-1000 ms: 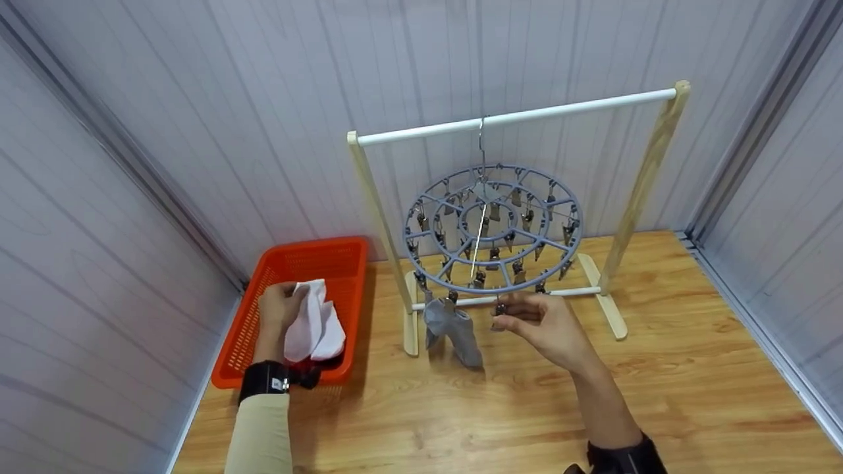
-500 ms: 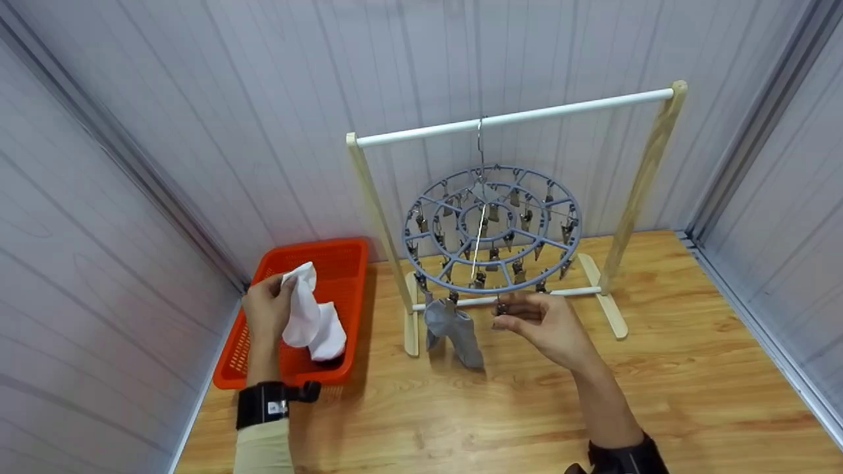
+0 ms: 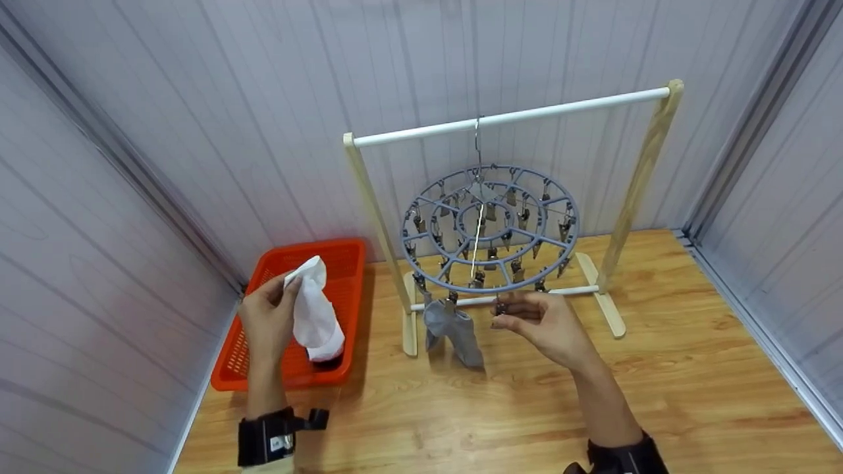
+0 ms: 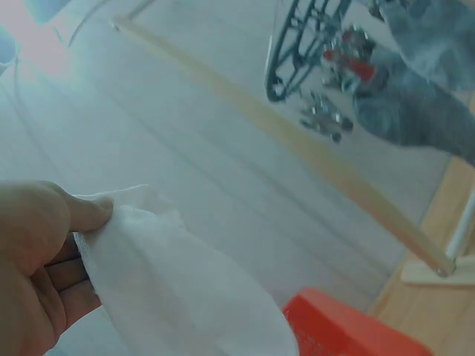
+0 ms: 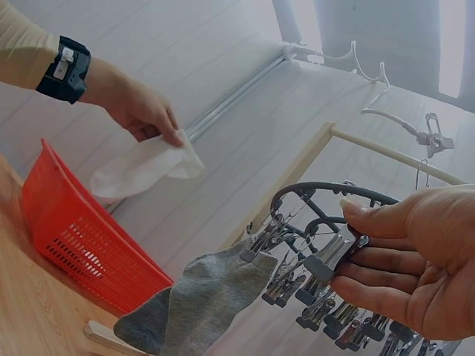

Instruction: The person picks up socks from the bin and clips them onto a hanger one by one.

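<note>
My left hand (image 3: 269, 319) pinches a white sock (image 3: 315, 315) by its cuff, above the red plastic basket (image 3: 226, 362). In the left wrist view the sock (image 4: 189, 289) drapes down from thumb and fingers. My right hand (image 3: 553, 332) holds a metal clip (image 5: 332, 254) between thumb and fingers, at the front rim of the round clip hanger (image 3: 571, 247). Nothing shows between the clip's jaws. To the left of that clip, a grey sock (image 3: 464, 336) hangs from the hanger by another clip.
The hanger hooks onto the white bar (image 3: 566, 108) of a wooden-legged rack (image 3: 642, 184). Several other clips dangle around its rings. A dark item (image 3: 328, 362) lies in the basket. Panelled walls (image 3: 263, 131) enclose the wood-look floor (image 3: 527, 421).
My left hand has lifted the white sock by its cuff, up and away from the white cloth in the basket. My right hand keeps its place on the clip.
</note>
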`<state>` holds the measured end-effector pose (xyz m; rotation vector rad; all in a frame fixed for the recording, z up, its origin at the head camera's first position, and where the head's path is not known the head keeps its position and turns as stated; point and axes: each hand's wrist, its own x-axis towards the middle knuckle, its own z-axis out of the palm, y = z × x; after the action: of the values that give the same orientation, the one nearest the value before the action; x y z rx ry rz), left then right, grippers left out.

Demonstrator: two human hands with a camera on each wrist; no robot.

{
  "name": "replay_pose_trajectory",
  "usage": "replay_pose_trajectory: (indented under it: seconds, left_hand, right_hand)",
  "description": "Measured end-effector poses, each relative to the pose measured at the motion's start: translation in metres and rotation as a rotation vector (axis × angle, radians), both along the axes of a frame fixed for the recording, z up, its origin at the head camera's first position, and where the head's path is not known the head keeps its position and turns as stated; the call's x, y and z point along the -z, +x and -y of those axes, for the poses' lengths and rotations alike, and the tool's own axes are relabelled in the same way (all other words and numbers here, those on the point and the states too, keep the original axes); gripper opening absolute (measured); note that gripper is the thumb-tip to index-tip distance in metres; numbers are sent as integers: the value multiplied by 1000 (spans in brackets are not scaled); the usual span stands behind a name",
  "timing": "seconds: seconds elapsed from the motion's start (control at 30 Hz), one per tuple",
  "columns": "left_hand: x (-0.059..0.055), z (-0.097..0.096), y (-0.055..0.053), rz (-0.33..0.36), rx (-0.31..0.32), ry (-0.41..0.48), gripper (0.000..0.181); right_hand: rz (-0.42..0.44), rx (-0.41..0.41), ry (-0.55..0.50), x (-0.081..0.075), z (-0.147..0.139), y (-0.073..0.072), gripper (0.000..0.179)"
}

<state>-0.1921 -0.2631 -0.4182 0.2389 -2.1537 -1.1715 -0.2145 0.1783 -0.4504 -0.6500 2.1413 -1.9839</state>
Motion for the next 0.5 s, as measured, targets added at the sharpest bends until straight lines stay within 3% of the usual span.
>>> replay_pose_trajectory:
  seconds: [0.23, 0.5]
  left_hand:
    - [-9, -25, 16, -62, 82, 85, 21]
    - [-3, -61, 36, -73, 180, 204, 17]
  right_hand:
    - [1, 7, 0, -1, 1, 0, 34]
    - [22, -2, -3, 1, 1, 1, 34]
